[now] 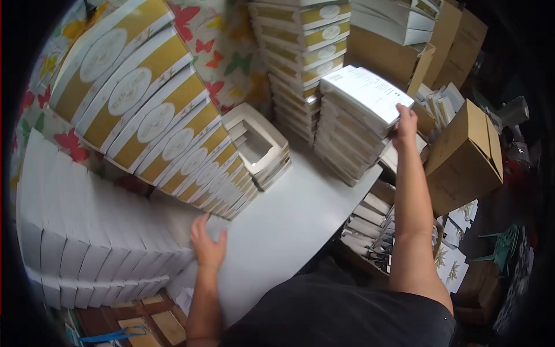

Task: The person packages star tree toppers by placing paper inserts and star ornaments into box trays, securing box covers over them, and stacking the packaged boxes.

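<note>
My right hand (406,122) is at the right corner of the top white box on a stack of boxes (367,89), its fingers bent over the edge. That box has small printed text on its upper face. My left hand (208,243) is over the white table (272,225), fingers apart and holding nothing. Just beyond it is the foot of a tall leaning stack of white and gold boxes (173,141) with oval emblems. An open white tray-like box (254,141) lies between the stacks.
White boxes (92,237) fill the left side. Another white and gold stack (312,52) stands at the back. To the right are a cardboard box (465,159), a carton of folded pieces (370,225) and a green stool (503,248).
</note>
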A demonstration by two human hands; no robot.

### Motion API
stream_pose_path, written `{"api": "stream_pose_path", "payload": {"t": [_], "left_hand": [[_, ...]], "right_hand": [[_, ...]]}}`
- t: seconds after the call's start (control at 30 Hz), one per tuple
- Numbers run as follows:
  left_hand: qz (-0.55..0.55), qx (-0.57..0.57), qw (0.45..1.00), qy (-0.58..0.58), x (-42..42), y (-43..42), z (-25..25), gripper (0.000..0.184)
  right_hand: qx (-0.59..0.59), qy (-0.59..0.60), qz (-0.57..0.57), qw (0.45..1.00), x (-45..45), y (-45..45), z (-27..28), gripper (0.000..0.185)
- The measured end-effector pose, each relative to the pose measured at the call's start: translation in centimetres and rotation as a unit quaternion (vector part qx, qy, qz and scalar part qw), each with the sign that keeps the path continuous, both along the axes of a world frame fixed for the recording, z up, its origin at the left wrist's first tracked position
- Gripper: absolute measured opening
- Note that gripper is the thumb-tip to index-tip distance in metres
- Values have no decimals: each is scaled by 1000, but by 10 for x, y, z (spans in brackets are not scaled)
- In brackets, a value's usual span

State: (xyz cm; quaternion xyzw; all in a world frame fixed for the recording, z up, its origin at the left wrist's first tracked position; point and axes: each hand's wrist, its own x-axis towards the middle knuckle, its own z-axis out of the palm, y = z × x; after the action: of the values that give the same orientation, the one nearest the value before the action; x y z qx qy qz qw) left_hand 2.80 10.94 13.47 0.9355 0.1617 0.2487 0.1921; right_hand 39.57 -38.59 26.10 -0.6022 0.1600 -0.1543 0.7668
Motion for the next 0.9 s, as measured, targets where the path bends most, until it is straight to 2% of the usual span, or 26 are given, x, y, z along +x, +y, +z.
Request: {"api": "stream_pose_path", "payload": {"t": [0.1, 0.17, 0.37, 0.5, 0.53, 0.6, 0.67, 0.7, 0.77, 0.83, 0.9], "left_hand": [[20, -2, 1000, 23, -11, 35, 20, 61], [5, -22, 999, 46, -9, 54, 21, 60], [33, -22, 995, 87, 10, 90, -31, 53], [57, -122, 957, 259, 19, 110, -65, 56], [52, -120, 957, 258, 25, 109, -59, 56], [52, -115, 959, 255, 30, 104, -50, 52], [58, -111, 958, 259, 32, 97, -42, 51], [56, -109, 950, 286, 41, 102, -39, 51], [58, -109, 942, 312, 62, 111, -37, 53], [63, -194, 932, 299, 83, 119, -45, 51], [34, -102, 967, 231, 90, 118, -56, 48]], "right_hand": [[-40, 13, 20, 999, 20, -27, -22, 64], [0, -12, 5, 1000, 18, -28, -20, 61], [-7, -21, -82, 996, -12, -2, -2, 62], [-13, 2, 5, 1000, -13, -9, 1, 62], [-13, 1, 0, 1000, -14, -5, 5, 62], [-201, 67, -87, 973, -15, 9, 10, 62], [-382, 136, -163, 900, -21, 21, 12, 62], [-383, 139, -161, 899, -24, 20, 11, 62], [-328, 59, -108, 937, -33, 18, 8, 57], [-267, -26, -47, 962, -42, 13, 3, 52], [-199, -123, 31, 972, -52, 8, -2, 48]]}}
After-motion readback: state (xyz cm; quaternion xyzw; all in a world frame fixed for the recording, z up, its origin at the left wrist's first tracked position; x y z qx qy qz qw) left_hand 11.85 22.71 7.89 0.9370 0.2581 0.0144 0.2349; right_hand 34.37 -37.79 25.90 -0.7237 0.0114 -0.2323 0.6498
